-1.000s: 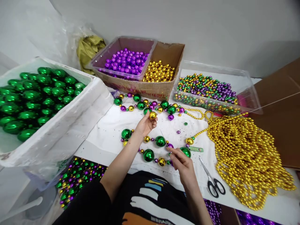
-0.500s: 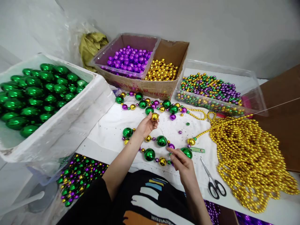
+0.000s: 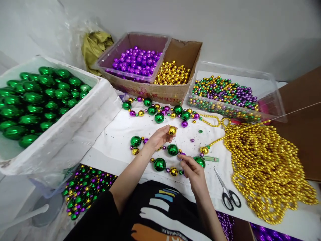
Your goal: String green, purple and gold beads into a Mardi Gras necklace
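A shiny gold bead point(image 3: 172, 130) is pinched in the fingers of my left hand point(image 3: 162, 136), above the white cloth point(image 3: 112, 137). A thin, light strand, either a needle or string point(image 3: 177, 146), runs from the bead down to my right hand point(image 3: 192, 169), whose thumb and fingertips are closed on it. Beneath my hands lies a beaded strand with large green beads point(image 3: 159, 164), gold beads point(image 3: 173, 171) and small purple ones. It joins a gold bead chain point(image 3: 217, 142) at the right. A second beaded strand point(image 3: 159, 118) lies farther back.
Left stands a white box point(image 3: 105, 100) of large green beads. Behind are a cardboard box point(image 3: 173, 92) with purple and gold beads and a clear bin point(image 3: 273, 90) of small mixed beads. Scissors point(image 3: 227, 192), a green-handled tool point(image 3: 211, 159) and heaped gold chains point(image 3: 265, 167) lie right.
My left hand, with the gold bead, has moved right and slightly down, closer to my right hand. The right hand has shifted a little, still holding the thin strand.
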Demonstrator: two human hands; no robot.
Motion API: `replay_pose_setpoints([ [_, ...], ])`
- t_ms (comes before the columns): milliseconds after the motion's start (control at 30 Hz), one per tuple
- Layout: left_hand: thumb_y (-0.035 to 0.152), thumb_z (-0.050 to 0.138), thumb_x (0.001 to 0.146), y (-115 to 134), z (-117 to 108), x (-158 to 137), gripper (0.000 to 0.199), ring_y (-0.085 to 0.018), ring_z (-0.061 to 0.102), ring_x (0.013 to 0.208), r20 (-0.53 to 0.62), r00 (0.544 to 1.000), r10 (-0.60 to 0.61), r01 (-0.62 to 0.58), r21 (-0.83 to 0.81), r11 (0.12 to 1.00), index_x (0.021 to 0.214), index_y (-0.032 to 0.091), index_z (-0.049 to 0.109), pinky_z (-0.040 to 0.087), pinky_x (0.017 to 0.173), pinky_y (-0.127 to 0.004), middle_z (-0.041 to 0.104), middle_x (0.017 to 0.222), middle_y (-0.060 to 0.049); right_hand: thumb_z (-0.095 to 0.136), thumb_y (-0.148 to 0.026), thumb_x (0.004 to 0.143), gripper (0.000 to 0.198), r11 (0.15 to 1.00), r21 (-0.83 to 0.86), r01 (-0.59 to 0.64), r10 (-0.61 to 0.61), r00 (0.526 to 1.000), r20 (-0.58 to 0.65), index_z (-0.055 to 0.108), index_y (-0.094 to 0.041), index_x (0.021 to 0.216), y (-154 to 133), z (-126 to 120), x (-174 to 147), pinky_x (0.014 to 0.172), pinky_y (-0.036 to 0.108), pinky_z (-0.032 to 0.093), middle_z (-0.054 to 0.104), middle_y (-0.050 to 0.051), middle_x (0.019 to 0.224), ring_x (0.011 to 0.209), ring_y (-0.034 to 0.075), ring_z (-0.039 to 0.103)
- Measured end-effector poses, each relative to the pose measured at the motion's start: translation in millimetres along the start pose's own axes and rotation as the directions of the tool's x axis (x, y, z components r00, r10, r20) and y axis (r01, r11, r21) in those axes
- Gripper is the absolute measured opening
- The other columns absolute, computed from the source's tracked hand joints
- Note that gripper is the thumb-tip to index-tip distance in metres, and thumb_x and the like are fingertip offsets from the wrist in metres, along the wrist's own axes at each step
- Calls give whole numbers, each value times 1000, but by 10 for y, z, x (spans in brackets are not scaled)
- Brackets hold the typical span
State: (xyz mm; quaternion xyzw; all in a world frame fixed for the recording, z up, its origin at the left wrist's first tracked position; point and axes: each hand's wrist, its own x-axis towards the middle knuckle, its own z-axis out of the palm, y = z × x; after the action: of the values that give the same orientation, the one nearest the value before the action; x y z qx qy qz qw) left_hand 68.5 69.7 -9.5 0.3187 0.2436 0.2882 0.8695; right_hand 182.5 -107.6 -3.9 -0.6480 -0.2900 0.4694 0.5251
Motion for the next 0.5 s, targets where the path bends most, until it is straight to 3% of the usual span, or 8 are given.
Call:
replay_pose_setpoints([
  [167,57,75,75,-107,63,5,53,-10,57,62,62,993,-101,92,137,986,102,11,70,42,57,-23,65,81,-5,72,-38,78,26,990,138,-31,42,996,-81,73,-21,97,-55,85,106,45,24,25,57,-1,67,49,9,34],
  [300,63,64,82,-108,0,83,55,-10,59,62,-60,994,-92,105,254,962,104,13,71,45,58,-23,67,85,-7,72,-37,76,25,975,219,-30,68,984,-166,69,-19,92,-52,-44,99,44,23,26,53,-3,66,48,7,33],
  [400,49,72,80,-112,-25,227,38,-8,56,58,-178,984,-15,81,365,927,93,13,71,42,56,-20,68,81,-6,73,-35,74,24,964,265,-23,88,968,-237,68,-19,91,-7,-212,51,45,23,27,53,-3,68,48,6,32],
  [500,31,72,79,-200,65,449,18,-8,53,55,-157,987,-24,99,485,869,87,14,70,40,54,-20,67,77,-4,74,-33,72,24,946,323,-10,108,951,-288,69,-19,91,25,-348,16,45,24,25,52,-4,68,47,6,29],
])
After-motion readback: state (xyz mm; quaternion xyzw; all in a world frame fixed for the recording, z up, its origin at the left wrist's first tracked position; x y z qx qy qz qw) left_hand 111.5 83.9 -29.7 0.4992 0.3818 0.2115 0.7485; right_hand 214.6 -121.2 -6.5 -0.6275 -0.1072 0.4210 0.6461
